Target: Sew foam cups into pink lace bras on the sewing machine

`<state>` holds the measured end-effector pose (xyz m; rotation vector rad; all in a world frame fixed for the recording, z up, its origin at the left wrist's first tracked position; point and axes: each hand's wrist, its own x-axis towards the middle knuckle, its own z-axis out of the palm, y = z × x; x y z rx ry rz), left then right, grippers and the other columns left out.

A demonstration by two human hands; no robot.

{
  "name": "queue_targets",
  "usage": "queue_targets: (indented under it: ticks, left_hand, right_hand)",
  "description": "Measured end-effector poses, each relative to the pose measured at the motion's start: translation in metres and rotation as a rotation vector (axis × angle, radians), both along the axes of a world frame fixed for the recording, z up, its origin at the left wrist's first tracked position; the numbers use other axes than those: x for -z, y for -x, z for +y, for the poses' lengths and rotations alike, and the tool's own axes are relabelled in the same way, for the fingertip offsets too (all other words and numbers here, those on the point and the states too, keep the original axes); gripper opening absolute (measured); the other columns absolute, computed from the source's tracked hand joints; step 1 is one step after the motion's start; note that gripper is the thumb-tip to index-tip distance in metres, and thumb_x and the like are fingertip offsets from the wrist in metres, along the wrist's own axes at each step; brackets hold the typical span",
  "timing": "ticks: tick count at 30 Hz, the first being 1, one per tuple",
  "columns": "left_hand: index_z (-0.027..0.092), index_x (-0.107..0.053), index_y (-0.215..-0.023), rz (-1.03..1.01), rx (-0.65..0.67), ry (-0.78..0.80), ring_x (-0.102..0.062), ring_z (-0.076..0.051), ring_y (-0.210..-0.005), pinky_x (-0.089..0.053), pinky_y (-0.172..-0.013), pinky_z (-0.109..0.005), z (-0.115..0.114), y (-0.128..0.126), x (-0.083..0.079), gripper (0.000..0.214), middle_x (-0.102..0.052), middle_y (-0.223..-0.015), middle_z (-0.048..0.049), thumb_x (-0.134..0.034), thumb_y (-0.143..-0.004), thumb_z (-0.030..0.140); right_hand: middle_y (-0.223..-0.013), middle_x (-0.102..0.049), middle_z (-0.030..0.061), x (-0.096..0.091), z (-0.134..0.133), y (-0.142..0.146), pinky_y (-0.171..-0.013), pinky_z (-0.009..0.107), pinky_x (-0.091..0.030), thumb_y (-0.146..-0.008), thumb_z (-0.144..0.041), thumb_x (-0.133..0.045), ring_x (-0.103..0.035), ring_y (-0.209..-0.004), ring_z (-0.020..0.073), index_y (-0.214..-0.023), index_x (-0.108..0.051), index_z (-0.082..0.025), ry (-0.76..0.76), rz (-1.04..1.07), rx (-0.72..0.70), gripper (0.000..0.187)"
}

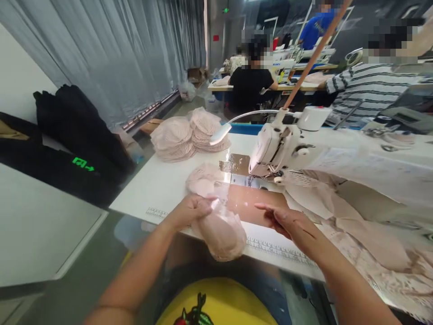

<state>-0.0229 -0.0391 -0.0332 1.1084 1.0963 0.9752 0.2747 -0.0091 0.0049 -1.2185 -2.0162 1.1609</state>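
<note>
My left hand (188,212) pinches the upper edge of a pale pink, rounded fabric piece (223,237), which hangs over the table's front edge. Another part of thin pink fabric (200,176) lies behind that hand on the white table (135,196); whether the two are joined I cannot tell. Over the brown plate (259,205) in front of the needle, my right hand (292,223) has its fingers stretched out and apart, holding nothing. A white sewing machine (275,151) stands beyond it, its presser foot (250,179) clear of both hands.
Two stacks of rounded pink pieces, one left (172,140) and one right (204,124), stand at the back left beneath a lamp (220,134). Loose pink fabric (365,234) covers the right side. A ruler strip (274,247) runs along the front edge. Several people sit or stand beyond.
</note>
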Motion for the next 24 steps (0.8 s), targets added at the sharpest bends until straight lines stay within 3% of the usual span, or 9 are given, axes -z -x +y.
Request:
queue_targets:
  ticks: [3,6,10,15,17,19,22,24]
  left_hand:
    - [0.010,-0.069,-0.093,-0.011,0.210,0.028,-0.061,-0.020,-0.082,-0.045,-0.074,-0.026,-0.003,-0.001,-0.005,0.042,-0.067,-0.087,-0.0075,-0.076,-0.069,0.044]
    - [0.012,-0.067,-0.099,-0.054,0.341,0.018,-0.061,-0.020,-0.082,-0.046,-0.074,-0.026,-0.005,0.000,-0.011,0.043,-0.066,-0.085,-0.0056,-0.073,-0.072,0.044]
    - [0.011,-0.067,-0.088,-0.017,0.420,-0.028,-0.061,-0.017,-0.077,-0.046,-0.069,-0.024,-0.007,0.002,-0.016,0.036,-0.065,-0.080,-0.0042,-0.070,-0.074,0.043]
    - [0.009,-0.066,-0.084,0.106,0.418,-0.095,-0.058,-0.017,-0.067,-0.045,-0.061,-0.024,-0.006,0.006,-0.012,0.037,-0.062,-0.069,-0.0025,-0.071,-0.072,0.044]
    - [0.009,-0.067,-0.090,0.137,0.419,-0.129,-0.061,-0.019,-0.072,-0.047,-0.065,-0.025,-0.005,0.007,-0.010,0.038,-0.065,-0.076,-0.0048,-0.070,-0.074,0.043]
    - [0.011,-0.067,-0.104,0.178,0.401,-0.185,-0.062,-0.024,-0.090,-0.049,-0.076,-0.028,-0.003,0.007,-0.009,0.041,-0.068,-0.093,-0.0077,-0.070,-0.075,0.039]
    - [0.018,-0.055,-0.130,0.216,0.383,-0.258,-0.052,-0.029,-0.117,-0.045,-0.091,-0.032,-0.002,0.007,-0.010,0.060,-0.060,-0.122,-0.0095,-0.071,-0.075,0.035]
    - [0.019,-0.048,-0.136,0.233,0.406,-0.239,-0.056,-0.027,-0.110,-0.047,-0.085,-0.030,-0.004,0.010,-0.013,0.065,-0.061,-0.121,-0.0097,-0.069,-0.077,0.036]
  right_hand:
    - [-0.085,-0.068,0.0083,-0.009,-0.003,0.036,-0.061,0.027,-0.048,-0.090,-0.056,-0.041,-0.060,-0.072,0.0178,-0.105,-0.071,-0.017,0.071,-0.037,-0.209,0.052]
    - [-0.080,-0.068,0.0058,-0.006,-0.003,0.064,-0.063,0.027,-0.048,-0.087,-0.057,-0.046,-0.060,-0.072,0.0180,-0.106,-0.071,-0.018,0.110,-0.027,-0.270,0.050]
    - [-0.074,-0.064,0.0032,0.010,-0.003,0.086,-0.065,0.028,-0.047,-0.086,-0.059,-0.046,-0.057,-0.073,0.0180,-0.099,-0.072,-0.017,0.168,0.075,-0.344,0.050]
    - [-0.065,-0.049,-0.0006,0.017,-0.003,0.099,-0.060,0.025,-0.039,-0.089,-0.054,-0.046,-0.046,-0.065,0.0131,-0.070,-0.063,-0.015,0.218,0.221,-0.415,0.046]
    - [-0.062,-0.044,-0.0018,0.016,-0.003,0.103,-0.058,0.024,-0.036,-0.089,-0.052,-0.048,-0.042,-0.063,0.0115,-0.063,-0.059,-0.015,0.201,0.235,-0.417,0.046]
    - [-0.061,-0.045,-0.0019,0.015,-0.004,0.105,-0.057,0.024,-0.035,-0.089,-0.050,-0.049,-0.042,-0.061,0.0111,-0.066,-0.062,-0.015,0.176,0.219,-0.384,0.044]
    - [-0.062,-0.054,-0.0004,0.016,-0.005,0.100,-0.056,0.025,-0.039,-0.088,-0.050,-0.050,-0.049,-0.060,0.0128,-0.085,-0.071,-0.015,0.151,0.163,-0.282,0.041]
    - [-0.068,-0.063,0.0025,0.019,-0.005,0.085,-0.059,0.027,-0.044,-0.088,-0.051,-0.049,-0.056,-0.063,0.0158,-0.097,-0.072,-0.017,0.106,0.065,-0.215,0.042]
